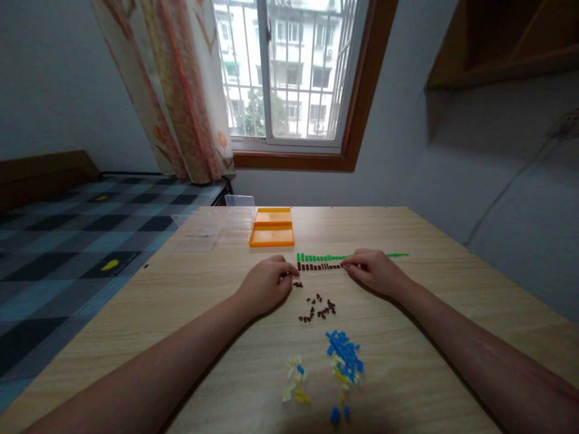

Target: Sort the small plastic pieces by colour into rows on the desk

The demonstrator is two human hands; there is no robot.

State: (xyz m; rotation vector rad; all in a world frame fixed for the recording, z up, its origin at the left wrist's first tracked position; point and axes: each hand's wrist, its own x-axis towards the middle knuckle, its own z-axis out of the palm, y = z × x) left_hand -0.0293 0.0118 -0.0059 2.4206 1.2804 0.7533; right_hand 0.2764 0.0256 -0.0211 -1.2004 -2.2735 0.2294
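My right hand [373, 269] is closed in a pinch at the right end of a row of small dark brown blocks [319, 267]; whatever its fingertips hold is too small to make out. Just behind runs a row of green blocks [316, 258], longer than the brown one and partly covered by that hand. My left hand [270, 282] rests on the table at the left end of the brown row, fingers curled and pressed together. A few loose brown pieces [298, 284] lie beside its fingertips. Nearer to me, more brown pieces [326, 310] are scattered.
A blue heap of pieces [344, 354] lies close to me, with yellow pieces [302, 396] and pale ones around. An orange two-part tray [272, 243] and clear plastic boxes [199, 238] stand at the table's back left. A bed [108, 223] adjoins on the left.
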